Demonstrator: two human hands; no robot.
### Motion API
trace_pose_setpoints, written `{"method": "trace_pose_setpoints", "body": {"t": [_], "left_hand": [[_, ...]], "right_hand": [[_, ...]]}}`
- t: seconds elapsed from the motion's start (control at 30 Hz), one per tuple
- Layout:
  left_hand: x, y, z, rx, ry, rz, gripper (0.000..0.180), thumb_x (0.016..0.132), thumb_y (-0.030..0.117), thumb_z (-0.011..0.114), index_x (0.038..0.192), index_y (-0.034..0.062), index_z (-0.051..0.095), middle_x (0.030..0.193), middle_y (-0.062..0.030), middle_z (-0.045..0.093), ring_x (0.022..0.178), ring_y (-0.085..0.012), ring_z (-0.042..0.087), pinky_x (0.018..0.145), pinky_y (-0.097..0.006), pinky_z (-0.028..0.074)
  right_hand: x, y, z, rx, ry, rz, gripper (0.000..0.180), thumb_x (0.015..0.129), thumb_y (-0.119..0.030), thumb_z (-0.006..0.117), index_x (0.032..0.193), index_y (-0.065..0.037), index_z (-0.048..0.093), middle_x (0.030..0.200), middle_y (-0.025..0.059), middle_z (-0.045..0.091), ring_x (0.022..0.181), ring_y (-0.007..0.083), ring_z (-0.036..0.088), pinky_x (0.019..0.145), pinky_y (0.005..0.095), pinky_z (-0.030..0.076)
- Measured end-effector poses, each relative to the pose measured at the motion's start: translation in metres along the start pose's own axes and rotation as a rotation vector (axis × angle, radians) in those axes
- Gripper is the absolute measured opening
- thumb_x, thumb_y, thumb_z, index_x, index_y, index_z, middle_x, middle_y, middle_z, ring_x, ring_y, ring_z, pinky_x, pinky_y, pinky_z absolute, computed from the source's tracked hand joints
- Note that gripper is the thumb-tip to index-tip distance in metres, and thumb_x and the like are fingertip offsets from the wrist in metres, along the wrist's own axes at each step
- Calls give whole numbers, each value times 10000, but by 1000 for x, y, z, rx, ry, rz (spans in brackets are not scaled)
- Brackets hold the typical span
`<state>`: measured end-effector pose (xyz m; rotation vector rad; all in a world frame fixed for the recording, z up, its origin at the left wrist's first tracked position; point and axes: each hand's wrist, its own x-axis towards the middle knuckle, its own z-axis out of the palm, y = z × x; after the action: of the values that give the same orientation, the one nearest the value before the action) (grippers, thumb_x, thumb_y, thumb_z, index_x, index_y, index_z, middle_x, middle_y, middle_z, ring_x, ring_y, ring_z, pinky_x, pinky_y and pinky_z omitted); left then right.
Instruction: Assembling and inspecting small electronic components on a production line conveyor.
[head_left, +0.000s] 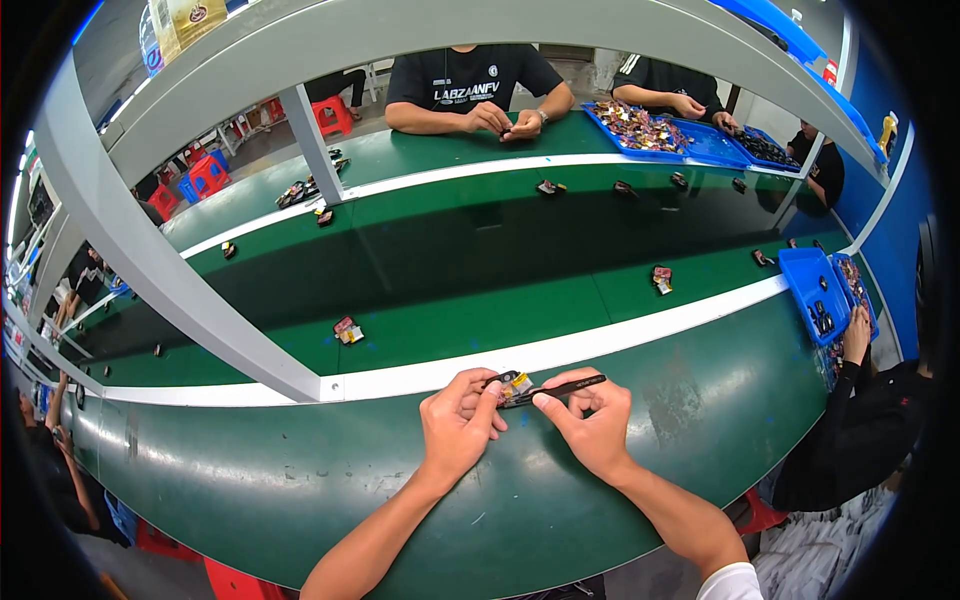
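Note:
My left hand (463, 420) pinches a small black electronic assembly (516, 383) with a yellow-and-silver part on it, held above the green worktop near its white edge strip. From the right, my right hand (592, 424) grips black tweezers (574, 386). Their tips reach into the small assembly, though the exact contact point is too small to make out. Both hands are close together, fingers closed, with the forearms coming in from the lower edge.
Small assemblies, one with red and yellow parts (348, 331) and another (662, 279), lie on the green conveyor belt (480, 320). A grey frame post (170, 250) rises at left. Blue trays (808, 275) of parts stand at right, beside a co-worker's hand (857, 335). Co-workers sit across the belt.

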<state>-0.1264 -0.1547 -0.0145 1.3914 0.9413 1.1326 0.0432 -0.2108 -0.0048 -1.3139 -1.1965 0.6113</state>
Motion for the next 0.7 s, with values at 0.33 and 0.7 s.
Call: {"method": "trace_pose_setpoints", "body": {"t": [0.33, 0.7], "left_hand": [[0, 1, -1, 18, -35, 10, 174, 976, -4, 612, 1117, -103, 634, 871, -145, 719, 576, -149, 673, 460, -241, 514], [-1, -2, -2, 14, -84, 35, 188, 979, -6, 612, 1138, -105, 632, 848, -145, 716, 600, -152, 679, 480, -243, 523]], "right_hand": [[-1, 2, 2, 21, -3, 26, 150, 822, 24, 798, 936, 34, 702, 693, -34, 633, 510, -31, 402, 461, 168, 285], [4, 10, -1, 426, -74, 297, 149, 858, 96, 743, 978, 70, 659, 862, 102, 717, 772, 77, 671, 629, 170, 491]]}}
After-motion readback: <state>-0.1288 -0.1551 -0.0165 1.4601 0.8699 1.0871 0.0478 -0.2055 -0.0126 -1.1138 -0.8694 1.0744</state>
